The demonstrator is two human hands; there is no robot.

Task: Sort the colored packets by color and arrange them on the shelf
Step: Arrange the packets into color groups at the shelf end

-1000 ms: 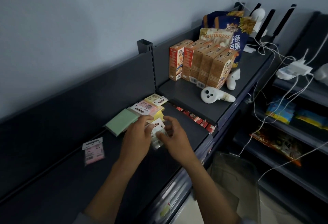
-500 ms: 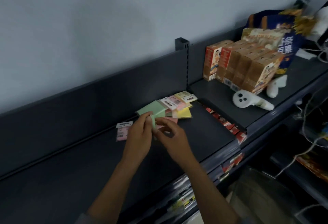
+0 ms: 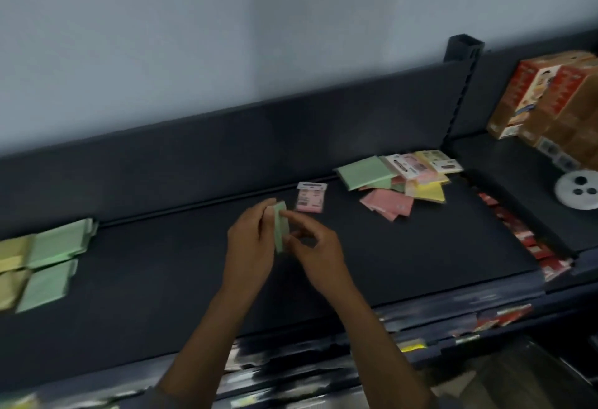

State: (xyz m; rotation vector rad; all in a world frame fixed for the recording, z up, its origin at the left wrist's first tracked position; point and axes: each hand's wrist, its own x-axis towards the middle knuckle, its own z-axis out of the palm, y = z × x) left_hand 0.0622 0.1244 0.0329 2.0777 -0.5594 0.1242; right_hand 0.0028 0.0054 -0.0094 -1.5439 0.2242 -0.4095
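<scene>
A green packet (image 3: 281, 225) stands on edge above the dark shelf (image 3: 168, 282), pinched between my left hand (image 3: 250, 243) and my right hand (image 3: 315, 245). To the right lies a mixed pile of packets (image 3: 401, 182): green on the left, pink in front, yellow at the right, labelled ones on top. One pink labelled packet (image 3: 310, 197) lies alone just beyond my hands. At the far left, green packets (image 3: 56, 259) lie sorted beside yellow packets (image 3: 11, 266).
A black upright post (image 3: 459, 85) splits the shelf. Beyond it a higher shelf carries orange-red cartons (image 3: 547, 98) and a white controller (image 3: 577, 190). Red packs (image 3: 530, 246) show in the gap under that shelf. The back panel (image 3: 226, 140) rises behind the packets.
The view has swung left, bringing the sorted green and yellow packets into sight. My hands have drawn away from the mixed pile with the green packet held between them.
</scene>
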